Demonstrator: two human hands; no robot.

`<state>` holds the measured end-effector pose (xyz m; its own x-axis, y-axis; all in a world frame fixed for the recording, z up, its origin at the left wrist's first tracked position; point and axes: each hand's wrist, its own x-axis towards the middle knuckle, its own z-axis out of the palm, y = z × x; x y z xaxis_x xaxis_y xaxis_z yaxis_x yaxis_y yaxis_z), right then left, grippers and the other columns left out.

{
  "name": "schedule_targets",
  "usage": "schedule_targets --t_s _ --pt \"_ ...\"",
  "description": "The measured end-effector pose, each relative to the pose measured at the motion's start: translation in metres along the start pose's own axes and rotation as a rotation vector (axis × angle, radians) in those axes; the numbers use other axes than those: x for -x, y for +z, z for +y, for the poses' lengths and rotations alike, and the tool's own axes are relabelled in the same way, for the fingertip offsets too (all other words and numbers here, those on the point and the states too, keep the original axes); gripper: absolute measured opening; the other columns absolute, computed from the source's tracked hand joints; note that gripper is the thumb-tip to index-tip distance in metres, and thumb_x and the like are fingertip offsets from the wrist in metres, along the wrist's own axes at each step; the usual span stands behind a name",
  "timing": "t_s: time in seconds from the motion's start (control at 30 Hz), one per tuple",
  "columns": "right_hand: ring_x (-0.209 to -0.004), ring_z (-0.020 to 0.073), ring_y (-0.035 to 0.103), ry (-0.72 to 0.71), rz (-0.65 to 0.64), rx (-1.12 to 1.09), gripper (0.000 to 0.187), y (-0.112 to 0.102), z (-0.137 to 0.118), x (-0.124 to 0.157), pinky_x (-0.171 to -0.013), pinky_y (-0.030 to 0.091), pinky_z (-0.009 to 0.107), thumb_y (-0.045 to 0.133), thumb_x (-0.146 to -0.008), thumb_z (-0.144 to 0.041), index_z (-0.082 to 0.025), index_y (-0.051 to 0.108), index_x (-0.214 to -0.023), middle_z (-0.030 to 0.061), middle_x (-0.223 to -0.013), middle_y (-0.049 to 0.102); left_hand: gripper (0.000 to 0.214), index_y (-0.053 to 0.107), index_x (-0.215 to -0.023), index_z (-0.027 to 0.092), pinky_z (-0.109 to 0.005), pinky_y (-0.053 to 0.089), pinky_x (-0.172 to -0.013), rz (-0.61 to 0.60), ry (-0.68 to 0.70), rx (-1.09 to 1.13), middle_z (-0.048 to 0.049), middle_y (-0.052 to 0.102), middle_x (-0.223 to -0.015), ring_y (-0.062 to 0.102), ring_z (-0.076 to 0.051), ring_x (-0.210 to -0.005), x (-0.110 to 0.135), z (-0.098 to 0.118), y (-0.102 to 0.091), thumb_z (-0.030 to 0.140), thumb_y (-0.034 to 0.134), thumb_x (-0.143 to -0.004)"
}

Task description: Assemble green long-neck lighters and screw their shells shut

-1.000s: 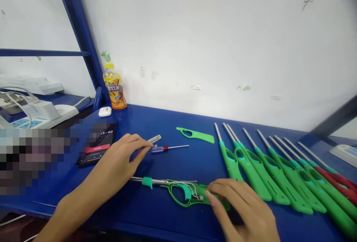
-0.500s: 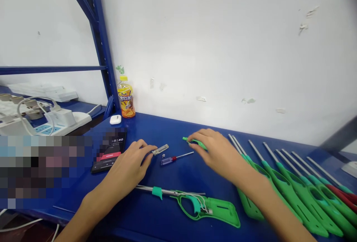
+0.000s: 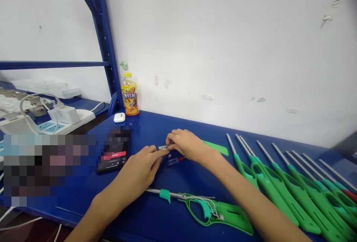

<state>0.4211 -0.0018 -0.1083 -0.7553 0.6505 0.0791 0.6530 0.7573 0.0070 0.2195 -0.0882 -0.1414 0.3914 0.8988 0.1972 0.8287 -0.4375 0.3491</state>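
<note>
My left hand [image 3: 139, 169] and my right hand [image 3: 187, 146] meet over a small clear plastic part [image 3: 163, 147] on the blue bench [image 3: 156, 212]; the fingertips of both pinch it. A small screwdriver [image 3: 175, 161] with a clear blue and red handle lies just under my right hand. The green cover half [image 3: 216, 147] lies behind my right wrist. Nearer to me, an opened green long-nosed lighter [image 3: 206, 208] lies flat, its wires and teal trigger showing.
Several closed green lighters [image 3: 281, 190] lie in a row at the right. A phone [image 3: 113, 154], a white earbud case [image 3: 119, 117] and an orange drink bottle [image 3: 129, 94] stand at the left by the blue shelf post [image 3: 104, 41]. Power strips [image 3: 44, 119] sit beyond.
My right hand left the opened lighter, passed over the green cover half, and came left to the small clear part. My left hand stayed by that part.
</note>
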Motion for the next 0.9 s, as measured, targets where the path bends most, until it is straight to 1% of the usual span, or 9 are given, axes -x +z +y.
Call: schedule_targets --t_s 0.13,0.23,0.33,0.43,0.53,0.6,0.67,0.8,0.9 --pt "-0.104 0.0228 0.072 0.062 0.006 0.015 0.026 0.0 0.011 0.016 -0.091 0.062 0.045 0.069 -0.104 -0.035 -0.017 0.069 -0.122 0.0075 -0.121 0.072 0.05 0.066 -0.145 0.031 -0.038 0.054 -0.079 -0.056 0.008 -0.02 -0.0066 0.064 -0.106 0.069 -0.025 -0.089 0.001 0.002 -0.002 0.016 0.035 -0.108" --pt "-0.096 0.0205 0.073 0.116 0.022 0.01 0.024 -0.004 0.02 0.035 -0.086 0.062 0.041 0.068 -0.104 -0.036 -0.017 0.07 -0.119 0.0062 -0.114 0.073 0.052 0.068 -0.144 0.031 -0.037 0.054 -0.078 -0.062 0.001 -0.029 -0.0068 0.063 -0.106 0.07 -0.024 -0.085 0.001 0.002 -0.002 0.016 0.035 -0.107" --pt "-0.093 0.0196 0.072 0.167 0.064 -0.001 0.023 -0.008 0.029 0.055 -0.084 0.062 0.04 0.067 -0.105 -0.036 -0.017 0.07 -0.118 0.0056 -0.112 0.073 0.05 0.07 -0.14 0.03 -0.036 0.053 -0.08 -0.034 -0.001 -0.026 -0.0069 0.065 -0.105 0.071 -0.024 -0.087 0.001 0.002 -0.002 0.017 0.035 -0.107" --pt "-0.094 0.02 0.073 0.219 0.101 -0.005 0.024 -0.008 0.037 0.067 -0.085 0.063 0.04 0.067 -0.105 -0.036 -0.017 0.069 -0.12 0.0059 -0.113 0.073 0.043 0.074 -0.128 0.026 -0.037 0.051 -0.081 0.03 -0.005 -0.011 -0.0066 0.067 -0.105 0.07 -0.026 -0.092 0.0 0.003 -0.003 0.022 0.036 -0.108" --pt "-0.095 0.0203 0.073 0.249 0.114 -0.004 0.025 -0.005 0.044 0.072 -0.084 0.063 0.04 0.068 -0.105 -0.036 -0.017 0.069 -0.121 0.0063 -0.115 0.073 0.034 0.073 -0.119 0.026 -0.037 0.047 -0.076 0.099 -0.027 0.016 -0.0043 0.067 -0.101 0.067 -0.024 -0.085 -0.002 0.006 -0.004 0.029 0.041 -0.109" --pt "-0.096 0.0205 0.073 0.255 0.114 -0.003 0.025 -0.003 0.046 0.072 -0.085 0.063 0.041 0.068 -0.104 -0.036 -0.017 0.069 -0.121 0.0066 -0.116 0.072 0.027 0.07 -0.119 0.026 -0.036 0.045 -0.072 0.125 -0.042 0.035 -0.0024 0.066 -0.099 0.063 -0.022 -0.076 -0.003 0.008 -0.005 0.032 0.047 -0.107" --pt "-0.096 0.0207 0.072 0.252 0.114 -0.002 0.026 -0.001 0.046 0.072 -0.085 0.063 0.041 0.068 -0.104 -0.036 -0.017 0.069 -0.122 0.0067 -0.116 0.072 0.023 0.069 -0.118 0.026 -0.036 0.044 -0.071 0.135 -0.051 0.054 -0.0014 0.065 -0.096 0.06 -0.021 -0.073 -0.004 0.008 -0.007 0.033 0.051 -0.105" --pt "-0.096 0.0204 0.072 0.237 0.12 -0.005 0.025 -0.001 0.043 0.072 -0.085 0.063 0.041 0.068 -0.105 -0.036 -0.017 0.069 -0.121 0.0065 -0.115 0.072 0.02 0.072 -0.103 0.027 -0.035 0.045 -0.076 0.101 -0.042 0.105 -0.0004 0.068 -0.097 0.064 -0.021 -0.081 -0.004 0.007 -0.013 0.031 0.053 -0.104" --pt "-0.095 0.0203 0.072 0.232 0.123 -0.011 0.026 -0.002 0.041 0.072 -0.084 0.063 0.041 0.068 -0.105 -0.036 -0.017 0.068 -0.122 0.0063 -0.115 0.072 0.015 0.075 -0.095 0.028 -0.034 0.045 -0.077 0.038 -0.04 0.136 0.0008 0.071 -0.096 0.065 -0.022 -0.085 -0.002 0.005 -0.015 0.032 0.062 -0.1"
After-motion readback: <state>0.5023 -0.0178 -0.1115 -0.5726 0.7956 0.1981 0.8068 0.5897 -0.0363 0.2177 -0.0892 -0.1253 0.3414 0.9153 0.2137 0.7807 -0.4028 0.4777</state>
